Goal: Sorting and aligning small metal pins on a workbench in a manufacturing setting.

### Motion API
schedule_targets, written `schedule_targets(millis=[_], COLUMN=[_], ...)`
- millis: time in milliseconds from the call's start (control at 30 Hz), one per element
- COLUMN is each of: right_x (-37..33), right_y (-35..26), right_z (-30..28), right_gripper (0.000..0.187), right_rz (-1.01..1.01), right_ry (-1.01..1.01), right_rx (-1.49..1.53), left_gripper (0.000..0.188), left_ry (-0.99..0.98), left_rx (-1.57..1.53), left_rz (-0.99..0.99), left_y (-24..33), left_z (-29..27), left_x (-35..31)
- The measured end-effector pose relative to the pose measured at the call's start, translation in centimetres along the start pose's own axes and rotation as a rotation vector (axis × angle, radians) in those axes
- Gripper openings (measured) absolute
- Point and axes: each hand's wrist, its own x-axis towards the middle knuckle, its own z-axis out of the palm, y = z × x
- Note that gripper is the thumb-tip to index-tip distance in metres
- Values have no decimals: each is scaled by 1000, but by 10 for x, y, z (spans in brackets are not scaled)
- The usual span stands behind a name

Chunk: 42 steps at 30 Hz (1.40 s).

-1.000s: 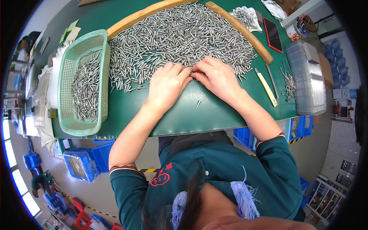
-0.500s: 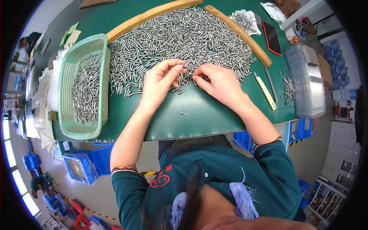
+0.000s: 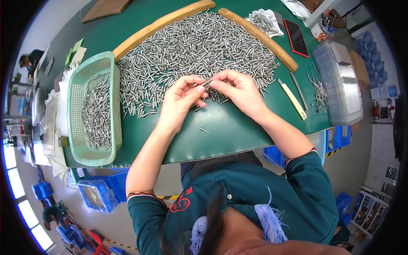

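Observation:
A wide heap of small silvery metal pins (image 3: 195, 44) covers the middle of the green table. At its near edge, my left hand (image 3: 180, 100) pinches a metal pin (image 3: 207, 83) between thumb and fingertips. From the other side, the thumb and index finger of my right hand (image 3: 240, 93) close on the same pin's end; the fingertips partly hide it. Both hands are just above the heap, nearly touching. One loose pin (image 3: 205, 130) lies apart, nearer to me. A light green plastic basket (image 3: 115, 123) on the left holds many more such pins.
Two wooden strips (image 3: 165, 21) (image 3: 259, 38) border the heap's far side. To the right lie a red-edged phone (image 3: 296, 38), a cream-handled knife (image 3: 293, 101), a thin metal strip (image 3: 298, 91), several thin rods (image 3: 318, 93) and clear plastic boxes (image 3: 338, 85). Blue bins (image 3: 100, 193) stand below the table.
My right hand has risen out of the pins, its fingertips coming left to meet the pin at my left fingertips. The whole view has shifted slightly.

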Motion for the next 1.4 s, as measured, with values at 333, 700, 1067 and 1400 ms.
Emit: schedule_targets(millis=[333,700,1067,1400], right_x=[-5,-11,3,-3], right_y=[-1,-18,-17,-17], right_z=[6,6,-12,-3], right_gripper=[15,20,15,12], right_rz=[-84,-170,568,231], right_ry=[49,28,-103,-73], right_rx=[-46,-282,918,234], left_gripper=[16,17,22,24], left_ry=[-35,-48,-58,-228], left_rx=[-46,-22,-214,-146], left_rz=[-80,-42,-140,-257], left_y=[-2,-3,1,4], left_z=[3,1,-15,-7], left_x=[-1,1,3,0])
